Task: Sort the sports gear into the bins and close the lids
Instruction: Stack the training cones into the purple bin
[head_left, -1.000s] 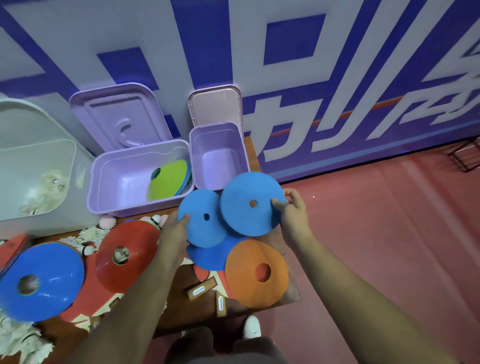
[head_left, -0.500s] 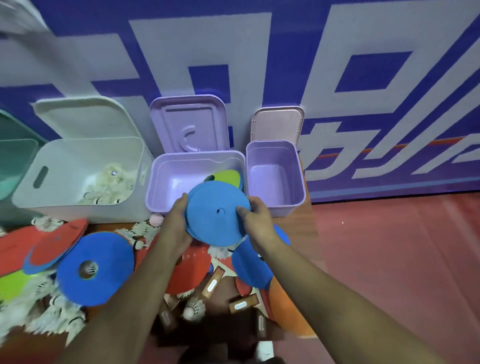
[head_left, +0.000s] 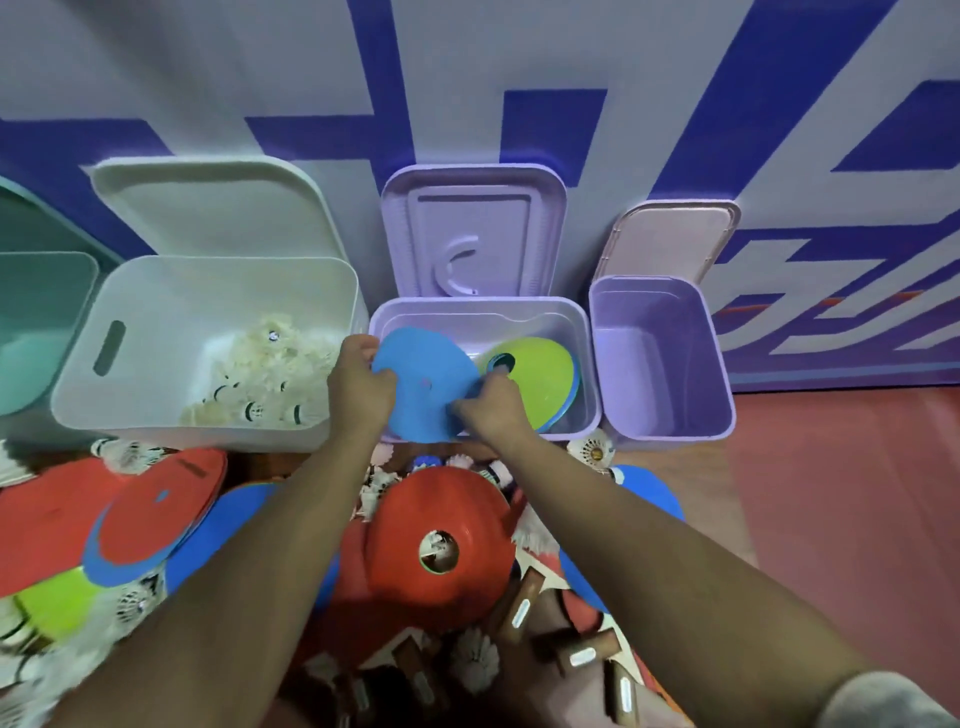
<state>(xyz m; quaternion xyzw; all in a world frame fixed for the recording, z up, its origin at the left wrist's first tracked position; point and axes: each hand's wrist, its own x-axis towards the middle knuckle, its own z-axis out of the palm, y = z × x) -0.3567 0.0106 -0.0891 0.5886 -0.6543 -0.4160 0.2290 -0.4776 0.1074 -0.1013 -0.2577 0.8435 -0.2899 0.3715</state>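
Observation:
Both hands hold stacked blue disc cones (head_left: 423, 387) over the front of the middle purple bin (head_left: 480, 306). My left hand (head_left: 361, 387) grips the stack's left edge and my right hand (head_left: 491, 408) pinches its right edge. A lime-green cone (head_left: 540, 374) on a blue one leans inside that bin at the right. The bin's lid (head_left: 472, 228) stands open against the wall. On the table lie an orange-red cone (head_left: 441, 540), more red and blue discs (head_left: 150, 519), shuttlecocks and paddle handles.
A white bin (head_left: 208, 270) holding shuttlecocks (head_left: 265, 374) stands left of the purple one, lid up. A small purple bin (head_left: 665, 364) at the right is open. A teal bin (head_left: 31, 332) is at the far left. Red floor (head_left: 841, 519) lies to the right.
Both hands brought two blue discs together into one stack and carried it forward from above the table to over the middle purple bin. The camera view shifted left.

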